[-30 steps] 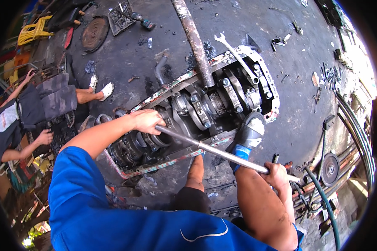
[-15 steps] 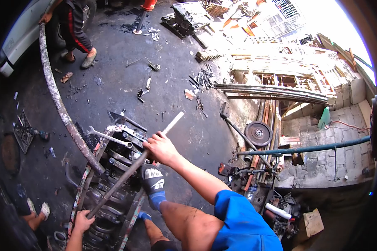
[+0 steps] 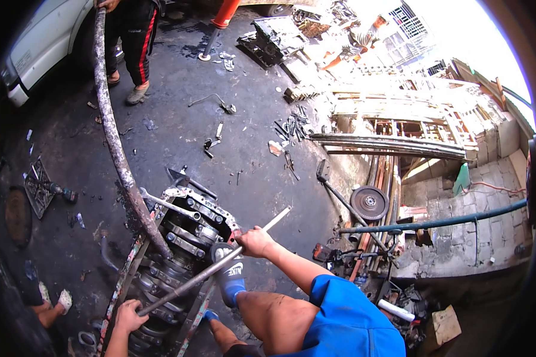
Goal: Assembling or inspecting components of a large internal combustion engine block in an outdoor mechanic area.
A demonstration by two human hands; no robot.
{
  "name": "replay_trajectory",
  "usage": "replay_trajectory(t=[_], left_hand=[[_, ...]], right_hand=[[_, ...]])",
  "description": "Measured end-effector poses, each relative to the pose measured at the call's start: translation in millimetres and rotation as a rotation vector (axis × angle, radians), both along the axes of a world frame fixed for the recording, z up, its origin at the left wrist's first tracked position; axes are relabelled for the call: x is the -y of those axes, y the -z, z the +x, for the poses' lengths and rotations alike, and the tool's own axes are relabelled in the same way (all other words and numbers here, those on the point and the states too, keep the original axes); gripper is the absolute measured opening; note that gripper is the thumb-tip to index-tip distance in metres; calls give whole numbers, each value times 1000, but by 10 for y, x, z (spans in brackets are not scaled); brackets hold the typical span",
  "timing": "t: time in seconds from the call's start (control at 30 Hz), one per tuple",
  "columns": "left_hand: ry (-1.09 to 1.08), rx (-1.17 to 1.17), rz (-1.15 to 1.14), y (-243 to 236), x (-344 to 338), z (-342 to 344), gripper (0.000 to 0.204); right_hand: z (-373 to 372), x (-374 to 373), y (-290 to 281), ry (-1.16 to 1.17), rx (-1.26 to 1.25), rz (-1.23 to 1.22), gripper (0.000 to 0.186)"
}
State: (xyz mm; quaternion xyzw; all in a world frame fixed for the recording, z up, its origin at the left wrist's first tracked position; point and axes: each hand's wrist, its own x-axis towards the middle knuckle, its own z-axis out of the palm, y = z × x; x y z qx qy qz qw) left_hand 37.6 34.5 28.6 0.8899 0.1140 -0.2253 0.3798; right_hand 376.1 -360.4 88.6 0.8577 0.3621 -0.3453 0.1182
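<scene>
A long steel bar [image 3: 199, 278] lies diagonally over an open engine block [image 3: 190, 237] with its crankshaft exposed. My left hand [image 3: 130, 315] is closed on the bar's lower end, and my right hand [image 3: 255, 241] grips it higher up, near the block's right end. My sandalled foot [image 3: 232, 278] is at the block's edge beneath the bar. A large wrench [image 3: 170, 203] rests across the top of the block. A long rusty pipe [image 3: 113, 137] reaches down to the block, its far end held by another person's hand [image 3: 107, 5].
That person [image 3: 137, 53] stands by a white vehicle [image 3: 27, 71]. Another person [image 3: 363, 41] is among parts at the back. Loose tools [image 3: 289, 128], a flywheel [image 3: 369, 203] and long pipes [image 3: 387, 143] lie to the right. Someone's feet [image 3: 62, 300] show at left.
The view has swung up and right from the block. Since half a second ago, my hands and bar have shifted right in the picture, and the person with the rusty pipe appears further right.
</scene>
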Motion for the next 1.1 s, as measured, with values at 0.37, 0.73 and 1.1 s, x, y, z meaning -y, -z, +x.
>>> replay_trajectory(t=[0.37,0.73,1.1], left_hand=[[-82,-44,2,62,-25,-126,35],[-36,101,51,209,-24,-222,30],[-122,-187,-90,108,-43,-163,30]], right_hand=[[402,-359,-130,-146,147,268,14],[521,-416,-67,-59,402,348,18],[458,-667,101,74,490,382,25]])
